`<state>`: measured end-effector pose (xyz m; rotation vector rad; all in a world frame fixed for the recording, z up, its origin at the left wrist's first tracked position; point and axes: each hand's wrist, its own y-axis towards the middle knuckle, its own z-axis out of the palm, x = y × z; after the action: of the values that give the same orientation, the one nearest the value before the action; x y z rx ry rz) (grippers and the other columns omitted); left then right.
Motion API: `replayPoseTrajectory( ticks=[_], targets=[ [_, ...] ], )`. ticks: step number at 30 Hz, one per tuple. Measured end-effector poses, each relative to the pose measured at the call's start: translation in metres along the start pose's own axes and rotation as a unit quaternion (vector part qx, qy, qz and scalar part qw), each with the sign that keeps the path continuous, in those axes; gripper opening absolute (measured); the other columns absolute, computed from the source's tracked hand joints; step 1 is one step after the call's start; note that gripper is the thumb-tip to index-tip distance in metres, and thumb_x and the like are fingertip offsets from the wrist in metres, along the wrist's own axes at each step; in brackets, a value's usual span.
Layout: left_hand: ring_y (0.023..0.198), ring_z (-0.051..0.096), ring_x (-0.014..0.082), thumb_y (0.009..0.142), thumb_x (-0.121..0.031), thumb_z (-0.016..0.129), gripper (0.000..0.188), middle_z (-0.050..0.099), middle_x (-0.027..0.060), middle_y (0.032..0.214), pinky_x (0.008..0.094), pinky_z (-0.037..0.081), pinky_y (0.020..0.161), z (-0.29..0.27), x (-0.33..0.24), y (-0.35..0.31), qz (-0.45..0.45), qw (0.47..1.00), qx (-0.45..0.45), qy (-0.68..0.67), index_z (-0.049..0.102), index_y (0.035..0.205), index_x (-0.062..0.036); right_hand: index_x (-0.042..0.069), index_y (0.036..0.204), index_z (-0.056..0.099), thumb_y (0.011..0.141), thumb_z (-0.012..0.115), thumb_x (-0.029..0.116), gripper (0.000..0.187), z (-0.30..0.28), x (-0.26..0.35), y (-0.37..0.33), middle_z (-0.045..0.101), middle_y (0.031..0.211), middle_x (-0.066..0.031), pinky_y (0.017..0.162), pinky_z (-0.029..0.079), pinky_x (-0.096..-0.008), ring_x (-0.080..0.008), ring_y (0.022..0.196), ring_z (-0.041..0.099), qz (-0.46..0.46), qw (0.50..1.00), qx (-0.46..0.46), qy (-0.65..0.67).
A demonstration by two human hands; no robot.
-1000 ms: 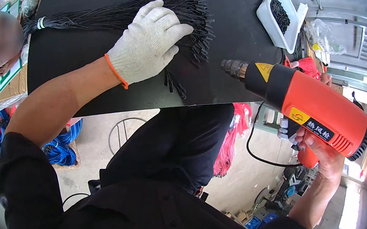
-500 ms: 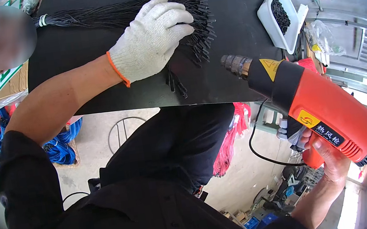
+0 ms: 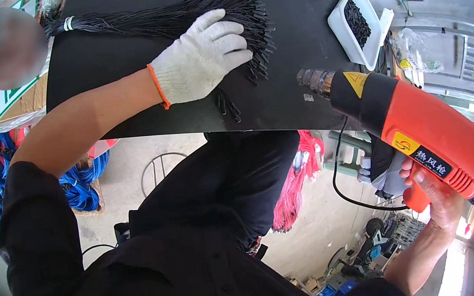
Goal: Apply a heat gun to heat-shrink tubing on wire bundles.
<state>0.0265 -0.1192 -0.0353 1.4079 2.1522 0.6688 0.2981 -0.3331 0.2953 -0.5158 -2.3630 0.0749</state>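
A bundle of thin black wires (image 3: 132, 21) lies across the black table, fanning out at its right end into many sleeved tips (image 3: 252, 23). My left hand (image 3: 202, 58), in a white knitted glove with an orange cuff, lies over the near side of that fan, fingers spread and touching it. A few separate wire ends (image 3: 227, 105) poke out below the glove. My bare right hand (image 3: 437, 194) grips the handle of a red and black heat gun (image 3: 430, 131). Its metal nozzle (image 3: 316, 81) points left toward the wire tips, a short way apart from them.
A white plastic bin (image 3: 334, 26) of small black pieces stands at the table's right edge. The heat gun's black cord (image 3: 337, 185) hangs beside the table (image 3: 166, 125). Blue wire coils (image 3: 80, 186) lie at left; pink wires (image 3: 288, 201) hang below. Another person (image 3: 4, 48) is at upper left.
The heat gun has moved slightly right and down, away from the wire tips. My left hand's fingers are a little more spread over the bundle. The view has shifted slightly.
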Motion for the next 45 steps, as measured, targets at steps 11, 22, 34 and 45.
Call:
replayPoseTrajectory(
  ticks=[11,22,34,45],
  targets=[
    [0.137,0.055,0.0231,0.088,-0.019,0.077,0.029,0.066,0.0004,0.122,0.052,0.027,0.131,0.006,-0.009,-0.002,-0.04,0.996,0.076,-0.022,0.076,0.117,-0.0161,-0.001,0.124,0.072,0.084,0.093,0.016,0.049,0.005,-0.015,-0.007,0.079,0.1,-0.0138,0.074,0.062,-0.0352,-0.0231,0.087,0.076,0.037,0.998,-0.009,0.046],
    [0.117,0.061,0.0236,0.085,-0.019,0.076,0.007,0.067,0.0025,0.101,0.052,0.036,0.125,0.009,-0.003,0.011,-0.013,0.996,0.065,-0.065,0.076,0.09,-0.0144,-0.001,0.123,0.072,0.085,0.092,0.015,0.046,0.013,-0.014,0.011,0.078,0.1,-0.0133,0.071,0.062,-0.0346,-0.0224,0.085,0.076,0.055,0.997,-0.002,0.057],
    [0.106,0.067,0.0215,0.069,0.001,0.074,0.022,0.068,0.0012,0.088,0.0562,0.04,0.124,0.011,0.009,0.01,-0.003,0.969,0.054,-0.243,0.073,0.086,-0.0127,0.001,0.122,0.073,0.084,0.093,0.006,0.043,0.018,-0.004,0.036,0.079,0.101,-0.009,0.077,0.061,-0.0317,-0.0175,0.09,0.075,0.091,0.994,0.014,0.064],
    [0.107,0.067,0.0241,0.067,0.003,0.07,0.025,0.067,0.0012,0.09,0.0561,0.043,0.122,0.005,0.005,0.01,-0.039,0.982,-0.04,-0.183,0.074,0.087,-0.0122,0.0,0.125,0.072,0.086,0.091,0.014,0.045,0.028,-0.02,0.04,0.079,0.101,-0.0115,0.072,0.061,-0.0323,-0.0201,0.086,0.077,0.039,0.998,0.004,0.047]
  ],
)
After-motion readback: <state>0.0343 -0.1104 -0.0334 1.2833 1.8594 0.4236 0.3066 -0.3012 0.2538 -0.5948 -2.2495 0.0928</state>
